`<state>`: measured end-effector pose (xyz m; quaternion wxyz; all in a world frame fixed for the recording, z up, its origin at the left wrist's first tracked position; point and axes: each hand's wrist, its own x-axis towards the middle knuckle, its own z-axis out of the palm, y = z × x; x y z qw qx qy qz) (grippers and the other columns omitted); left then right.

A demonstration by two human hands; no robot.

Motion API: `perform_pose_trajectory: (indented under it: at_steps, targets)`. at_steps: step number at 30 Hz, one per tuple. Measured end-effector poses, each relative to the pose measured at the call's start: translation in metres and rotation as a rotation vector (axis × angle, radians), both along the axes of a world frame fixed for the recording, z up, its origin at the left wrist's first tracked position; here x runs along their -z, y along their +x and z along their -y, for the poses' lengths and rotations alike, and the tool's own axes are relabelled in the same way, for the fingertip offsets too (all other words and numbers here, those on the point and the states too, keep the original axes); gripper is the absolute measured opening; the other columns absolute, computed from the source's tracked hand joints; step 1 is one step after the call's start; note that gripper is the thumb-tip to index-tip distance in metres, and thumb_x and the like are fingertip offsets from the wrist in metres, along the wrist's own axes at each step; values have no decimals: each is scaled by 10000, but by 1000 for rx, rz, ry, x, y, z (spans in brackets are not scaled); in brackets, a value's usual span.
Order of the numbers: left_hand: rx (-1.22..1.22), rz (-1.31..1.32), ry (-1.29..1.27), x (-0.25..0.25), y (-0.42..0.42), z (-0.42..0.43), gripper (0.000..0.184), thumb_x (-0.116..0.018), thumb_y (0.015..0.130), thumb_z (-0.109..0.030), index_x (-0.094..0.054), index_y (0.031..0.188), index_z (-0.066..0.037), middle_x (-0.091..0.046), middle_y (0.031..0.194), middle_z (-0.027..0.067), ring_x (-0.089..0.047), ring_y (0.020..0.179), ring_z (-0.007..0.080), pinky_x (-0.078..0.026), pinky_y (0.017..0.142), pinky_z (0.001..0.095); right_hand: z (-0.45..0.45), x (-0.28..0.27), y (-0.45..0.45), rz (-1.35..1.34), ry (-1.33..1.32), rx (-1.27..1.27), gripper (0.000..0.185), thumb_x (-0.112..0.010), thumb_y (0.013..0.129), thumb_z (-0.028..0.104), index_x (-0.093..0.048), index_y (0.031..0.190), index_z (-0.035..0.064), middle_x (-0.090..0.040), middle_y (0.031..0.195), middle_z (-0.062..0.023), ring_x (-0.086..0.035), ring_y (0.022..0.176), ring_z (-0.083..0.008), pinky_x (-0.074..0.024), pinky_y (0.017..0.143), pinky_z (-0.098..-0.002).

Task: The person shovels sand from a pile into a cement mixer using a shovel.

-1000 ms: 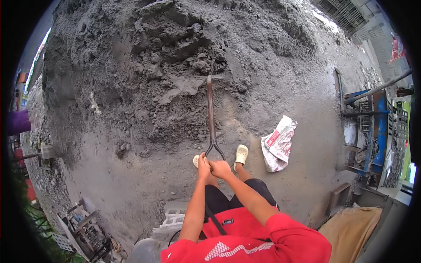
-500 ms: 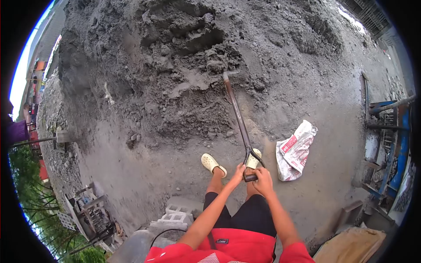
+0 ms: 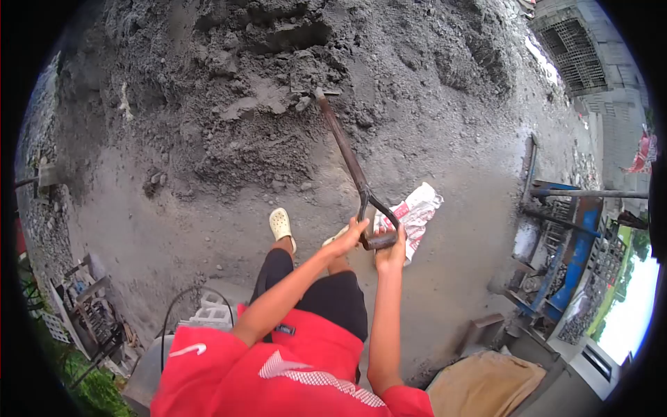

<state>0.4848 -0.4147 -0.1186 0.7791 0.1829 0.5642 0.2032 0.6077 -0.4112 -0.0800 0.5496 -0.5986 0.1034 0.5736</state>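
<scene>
A shovel [image 3: 344,146] with a long shaft and a Y-shaped handle stretches from my hands to a large heap of grey sand [image 3: 264,132]. Its blade is mostly buried in the heap. My left hand [image 3: 345,238] is closed at the left side of the handle. On the right side, my right hand [image 3: 392,251] is closed round the handle, its palm turned up. A white sack with red print [image 3: 420,208] lies on the ground just beyond my right hand.
Blue metal machinery [image 3: 573,257] stands at the right, with a tan cloth [image 3: 486,386] below it. Concrete blocks [image 3: 212,311] lie left of my legs. A metal and wood frame [image 3: 94,313] stands at the lower left. My feet wear cream clogs [image 3: 280,224].
The view has swung, and my legs now appear further left. My hands have shifted on the handle, and the shovel's handle end has moved up and tilted toward the right.
</scene>
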Motion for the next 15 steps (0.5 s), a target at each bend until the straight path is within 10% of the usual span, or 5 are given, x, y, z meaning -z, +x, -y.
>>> perform_pose_trajectory:
  at_steps: [5,15]
  targets:
    - [106,60,-13,25,-34,-52,700,-411,866,-576,-238,1349,-100,-469,1156,131,-536,924,235,-436,766,371,-36,11,4,365,-190,146,190,-664,817,187,-519,777,69,-477,603,-20,-489,481,-167,-443,449,-324]
    - [-511,205,-313,195,29,-232,685,-486,806,-583,-387,1288,-107,-474,1139,110,-534,946,260,-371,878,423,-95,39,130,469,-379,-89,129,-621,800,129,-526,759,52,-478,608,-26,-471,477,-114,-406,409,-271]
